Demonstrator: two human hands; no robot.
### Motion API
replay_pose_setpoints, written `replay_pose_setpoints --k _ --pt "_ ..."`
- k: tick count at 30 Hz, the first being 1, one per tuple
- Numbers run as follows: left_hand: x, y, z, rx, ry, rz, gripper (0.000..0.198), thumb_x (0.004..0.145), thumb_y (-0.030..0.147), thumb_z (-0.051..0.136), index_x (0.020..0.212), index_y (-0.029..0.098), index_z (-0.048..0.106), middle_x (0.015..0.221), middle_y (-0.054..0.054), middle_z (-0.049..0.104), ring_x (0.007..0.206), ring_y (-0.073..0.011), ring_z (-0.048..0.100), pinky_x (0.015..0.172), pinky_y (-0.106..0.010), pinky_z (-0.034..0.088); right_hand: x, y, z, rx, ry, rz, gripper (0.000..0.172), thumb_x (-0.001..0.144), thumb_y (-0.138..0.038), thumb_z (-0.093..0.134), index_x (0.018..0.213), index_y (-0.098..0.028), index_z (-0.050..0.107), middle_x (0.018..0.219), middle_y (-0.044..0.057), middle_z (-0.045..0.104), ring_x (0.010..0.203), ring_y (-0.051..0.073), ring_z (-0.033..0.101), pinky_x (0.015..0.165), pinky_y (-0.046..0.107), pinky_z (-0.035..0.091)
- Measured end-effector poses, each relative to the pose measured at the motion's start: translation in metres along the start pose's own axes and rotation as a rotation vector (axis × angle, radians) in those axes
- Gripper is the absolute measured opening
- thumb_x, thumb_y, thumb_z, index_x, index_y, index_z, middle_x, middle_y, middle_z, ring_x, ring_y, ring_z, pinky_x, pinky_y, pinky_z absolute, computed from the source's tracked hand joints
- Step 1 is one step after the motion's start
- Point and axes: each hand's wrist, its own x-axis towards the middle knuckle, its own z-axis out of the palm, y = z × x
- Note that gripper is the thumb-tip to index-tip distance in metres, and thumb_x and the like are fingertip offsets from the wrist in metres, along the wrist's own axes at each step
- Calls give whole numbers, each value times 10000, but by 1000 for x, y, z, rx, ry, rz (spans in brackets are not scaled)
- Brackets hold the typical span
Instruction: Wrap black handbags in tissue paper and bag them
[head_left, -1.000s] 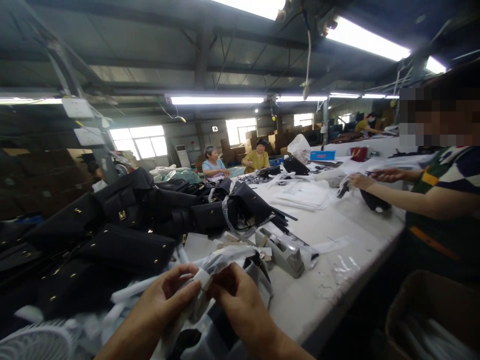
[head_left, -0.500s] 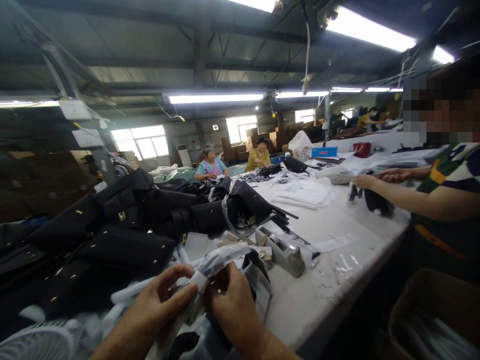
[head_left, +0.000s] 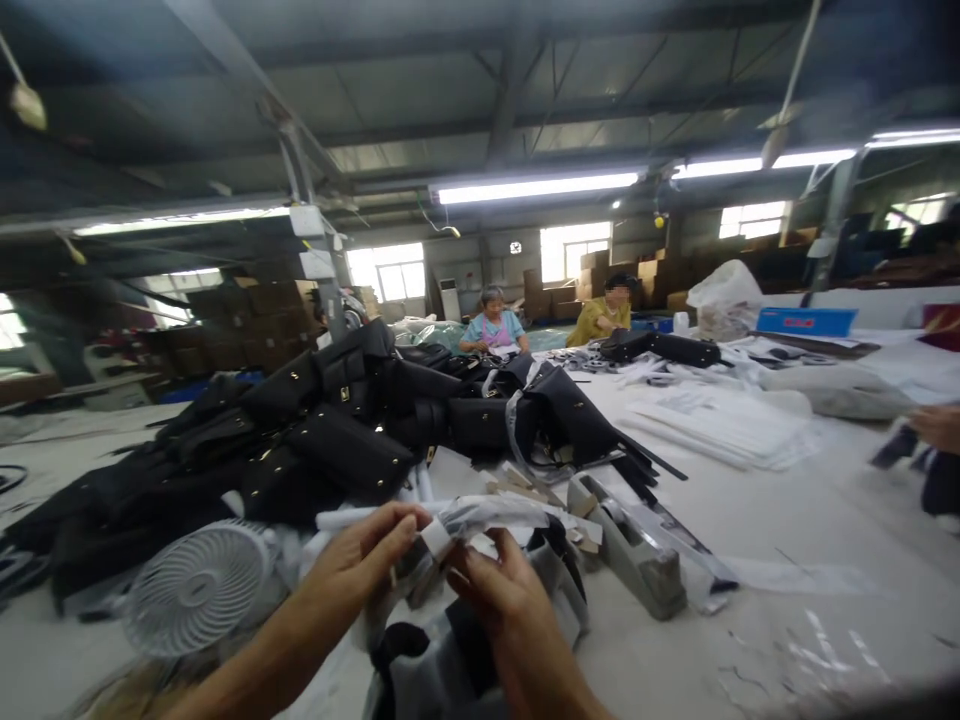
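Note:
My left hand [head_left: 364, 560] pinches a small white wrapping piece [head_left: 436, 540] folded around a bag strap. The strap [head_left: 491, 513] is covered in clear, whitish plastic and arches up between my hands. My right hand [head_left: 517, 610] grips the strap just right of the white piece, its fingertips partly hidden. Below them lies a black bag [head_left: 401, 645] with grey wrapping, mostly covered by my right hand and forearm. A grey tape dispenser [head_left: 634, 560] stands to the right of my hands.
Black bags with gold fittings [head_left: 345, 445] are heaped left and ahead. A white fan [head_left: 199, 590] sits by my left forearm. White sheets [head_left: 720, 425] are stacked beyond the dispenser. Two people [head_left: 493, 325] work across the table; a co-worker's hand [head_left: 941, 428] shows at the right edge.
My view has swung left, so the scene sits farther right and the fan shows fully. Both hands keep hold of the strap at the white piece.

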Motion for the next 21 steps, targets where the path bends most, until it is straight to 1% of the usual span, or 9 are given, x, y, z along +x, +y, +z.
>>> replay_pose_setpoints --k 2,4,6,9,13,16,18,21 --pt "0 3 4 71 67 -2 465 818 674 571 952 233 635 903 -20 658 885 -233 586 755 -294 438 -2 1 0 -10 -11 -5 572 786 -425 750 1270 -234 511 1083 56 716 1117 250 622 1023 403 398" --pt "1 6 8 82 83 -32 433 769 630 658 899 218 625 838 -14 644 790 -213 570 686 -287 423 -3 2 1 -9 -27 -27 590 791 -431 751 1282 -218 502 1107 75 711 1122 262 622 1012 410 411" --pt "3 8 11 3 67 -65 384 750 561 705 872 209 610 812 -4 631 766 -196 556 663 -274 410 -5 2 2 0 -40 -47 579 803 -420 746 1281 -201 504 1130 88 705 1129 264 622 1014 410 421" --pt "7 8 12 -129 19 -78 327 779 505 694 877 207 602 829 5 615 796 -185 549 678 -268 410 -6 0 1 -11 -49 -70 532 838 -390 719 1288 -203 505 1162 83 694 1147 256 616 1035 411 420" --pt "9 4 5 -129 -62 -29 335 853 521 629 953 201 647 905 -9 646 874 -190 567 766 -280 425 -7 -6 -6 -132 -97 -94 446 877 -367 684 1262 -213 522 1182 82 688 1163 250 605 1038 415 417" --pt "8 -1 0 -118 -129 -6 362 860 514 641 1063 215 665 1014 -26 683 982 -220 590 853 -303 433 -9 -8 -15 -259 -115 -89 423 875 -372 690 1234 -211 535 1193 94 685 1169 260 600 1027 418 417" --pt "6 -4 -3 -122 -168 11 402 854 510 659 1148 237 653 1119 -33 683 1078 -246 584 918 -325 431 -12 -6 -22 -330 -80 -73 478 869 -391 698 1273 -223 508 1189 95 689 1173 265 600 1014 421 423" --pt "1 -10 -10 -147 -186 39 466 860 539 650 1223 247 635 1235 -40 655 1219 -270 526 1026 -349 389 -16 0 -31 -377 -3 -58 632 845 -421 722 1371 -239 424 1178 99 697 1177 268 604 1011 422 430"
